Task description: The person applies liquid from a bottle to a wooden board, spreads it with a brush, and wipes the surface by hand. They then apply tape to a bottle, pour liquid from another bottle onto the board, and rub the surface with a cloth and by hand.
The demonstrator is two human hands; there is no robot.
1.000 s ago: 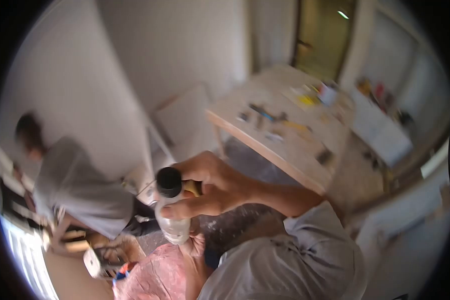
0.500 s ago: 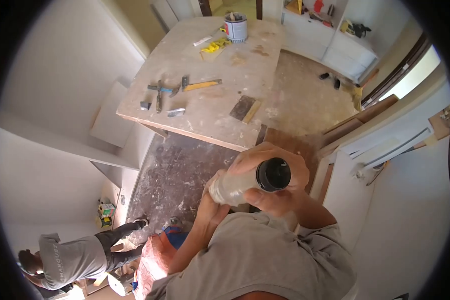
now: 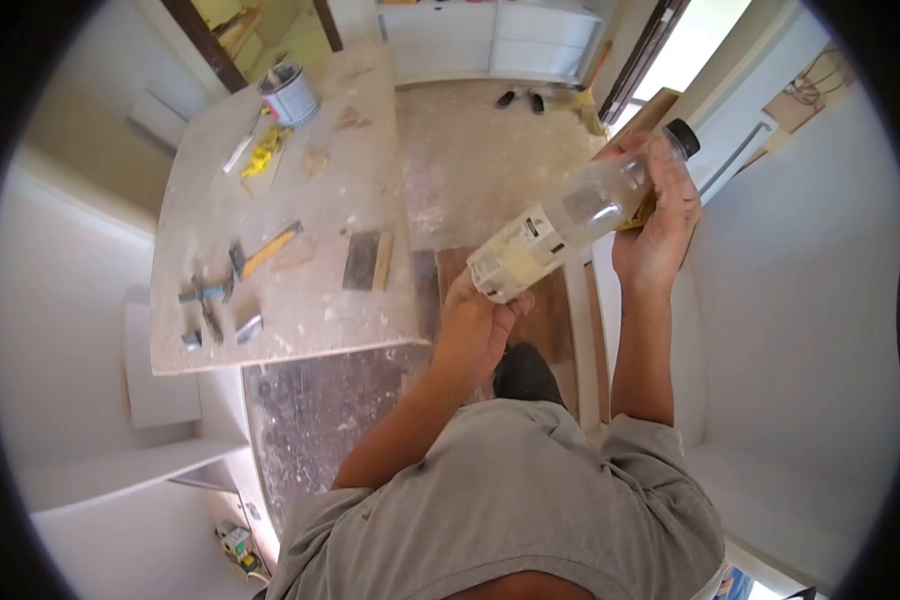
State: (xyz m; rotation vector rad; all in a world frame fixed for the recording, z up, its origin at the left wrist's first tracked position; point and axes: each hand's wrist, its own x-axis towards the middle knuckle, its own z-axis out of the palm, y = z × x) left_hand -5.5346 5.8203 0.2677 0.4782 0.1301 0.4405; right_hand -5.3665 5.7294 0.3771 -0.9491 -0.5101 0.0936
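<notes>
A clear plastic bottle [image 3: 580, 212] with a black cap [image 3: 681, 138] and a pale printed label is held tilted in front of my chest, its cap toward the upper right. My right hand [image 3: 662, 205] is closed round the upper end, just below the cap. At the lower end, my left hand [image 3: 485, 320] grips the base, with the thumb and fingers around the label's edge. What is inside the bottle I cannot make out clearly.
On the dusty worktable [image 3: 320, 320] to my left lie a hammer [image 3: 267, 250], several other tools, a block with a wooden edge [image 3: 368, 261], a yellow cloth-like item [image 3: 262, 152] and a paint can [image 3: 289, 95]. Dark shoes [image 3: 522, 101] rest on the far floor.
The bottle has swung from pointing its cap at me to lying slantwise up to the right, still in both hands. My view has turned right; the other person is out of sight.
</notes>
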